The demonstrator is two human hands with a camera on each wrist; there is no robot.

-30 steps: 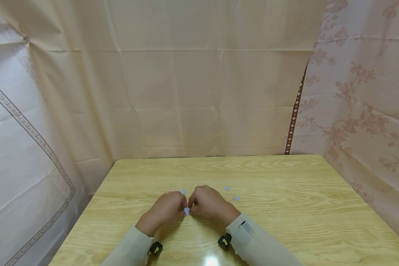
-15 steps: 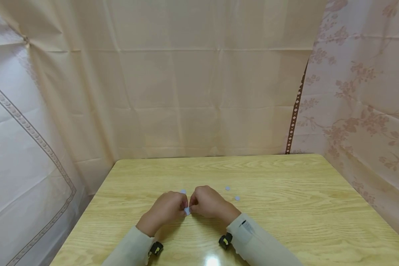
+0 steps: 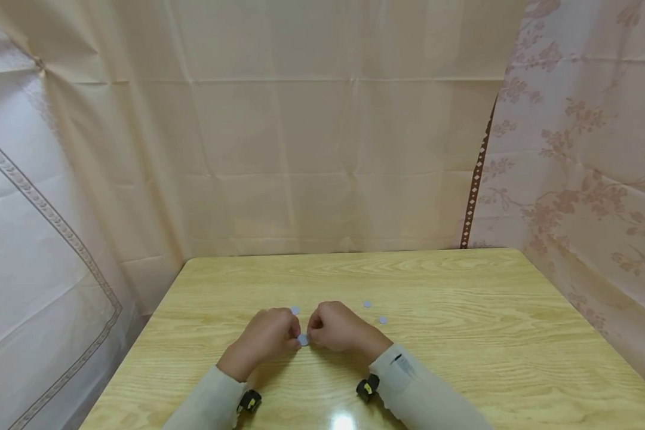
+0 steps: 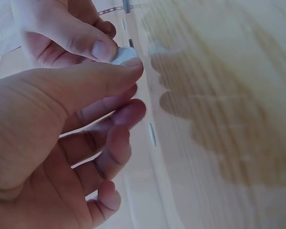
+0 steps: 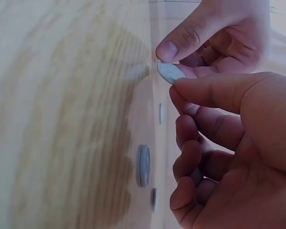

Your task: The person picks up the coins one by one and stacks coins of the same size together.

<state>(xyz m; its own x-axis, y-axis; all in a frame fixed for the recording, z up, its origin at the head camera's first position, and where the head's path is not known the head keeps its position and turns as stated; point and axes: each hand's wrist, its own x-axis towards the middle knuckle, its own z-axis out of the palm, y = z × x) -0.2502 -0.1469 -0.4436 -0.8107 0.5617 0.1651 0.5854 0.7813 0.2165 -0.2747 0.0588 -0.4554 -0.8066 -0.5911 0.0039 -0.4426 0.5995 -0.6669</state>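
A silvery round coin (image 3: 303, 340) is held low over the table between both hands. My left hand (image 3: 269, 334) pinches its left edge between thumb and forefinger. On the opposite edge, my right hand (image 3: 335, 327) has its thumb and fingertip on the coin (image 5: 170, 72), the other fingers curled loosely beneath. The left wrist view shows the coin (image 4: 124, 56) partly covered by the left thumb. Just beyond the left fingers lies another coin (image 3: 295, 310), flat on the table.
Two more coins lie beyond the right hand, one farther back (image 3: 367, 304) and one nearer (image 3: 383, 320). The wooden table (image 3: 462, 358) reaches back to a beige curtain (image 3: 322, 149). A black wrist device (image 3: 368, 388) hangs under the right sleeve.
The coin has turned slightly between the fingers, and its face now shows rounder in the head view. The fingertips have drawn a little apart. The coins on the table have not moved.
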